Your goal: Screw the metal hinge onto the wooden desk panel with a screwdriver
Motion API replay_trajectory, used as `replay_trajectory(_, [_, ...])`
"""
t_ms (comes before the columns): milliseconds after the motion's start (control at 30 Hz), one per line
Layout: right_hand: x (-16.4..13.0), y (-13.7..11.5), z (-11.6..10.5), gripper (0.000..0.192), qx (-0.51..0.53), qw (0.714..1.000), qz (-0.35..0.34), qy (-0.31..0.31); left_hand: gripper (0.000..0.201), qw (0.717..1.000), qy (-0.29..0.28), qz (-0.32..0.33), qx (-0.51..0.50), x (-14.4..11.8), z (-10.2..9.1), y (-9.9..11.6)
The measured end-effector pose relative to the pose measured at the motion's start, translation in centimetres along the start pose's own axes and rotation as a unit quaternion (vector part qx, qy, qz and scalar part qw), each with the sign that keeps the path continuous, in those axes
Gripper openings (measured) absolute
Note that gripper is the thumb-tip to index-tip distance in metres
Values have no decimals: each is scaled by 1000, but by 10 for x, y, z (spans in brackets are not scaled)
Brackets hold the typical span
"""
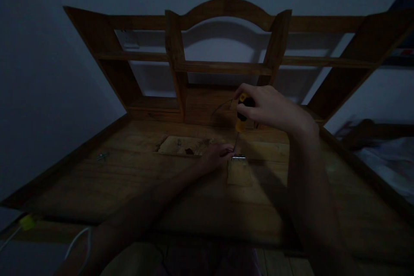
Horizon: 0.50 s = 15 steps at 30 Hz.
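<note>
Hands: 2 | right hand [271, 105] grips 1 screwdriver [241, 116] | 1 hinge [238, 158]

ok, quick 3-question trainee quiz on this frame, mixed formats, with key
1. True or false: the right hand grips a yellow-and-black screwdriver held upright.
2. Multiple choice: the left hand rests on the A) shelf unit B) wooden desk C) white cable.
3. Fill in: the screwdriver tip points down at a small metal ____ on a wooden block.

Key
1. True.
2. B, on the wooden desk, fingers beside the screwdriver tip.
3. Hinge, as far as the dim light lets one tell.
</note>
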State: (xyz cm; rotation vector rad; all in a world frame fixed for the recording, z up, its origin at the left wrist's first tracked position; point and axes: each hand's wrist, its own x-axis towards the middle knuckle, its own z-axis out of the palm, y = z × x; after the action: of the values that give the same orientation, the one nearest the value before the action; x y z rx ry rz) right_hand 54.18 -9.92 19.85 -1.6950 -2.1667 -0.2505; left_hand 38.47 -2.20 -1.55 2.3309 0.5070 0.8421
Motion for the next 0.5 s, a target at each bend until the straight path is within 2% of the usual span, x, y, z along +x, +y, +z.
replay_trajectory(100, [0, -2, 2, 28, -10, 1000, 1, 17, 13, 1000, 5, 11, -2, 0, 1, -1])
replay_trajectory(267, [3, -7, 8, 34, -61, 996, 47, 49, 14, 1000, 1, 6, 2, 1, 1, -1])
replay_trajectory(500, [3, -6, 5, 29, -19, 1000, 1, 21, 14, 1000, -4, -3, 13, 0, 1, -1])
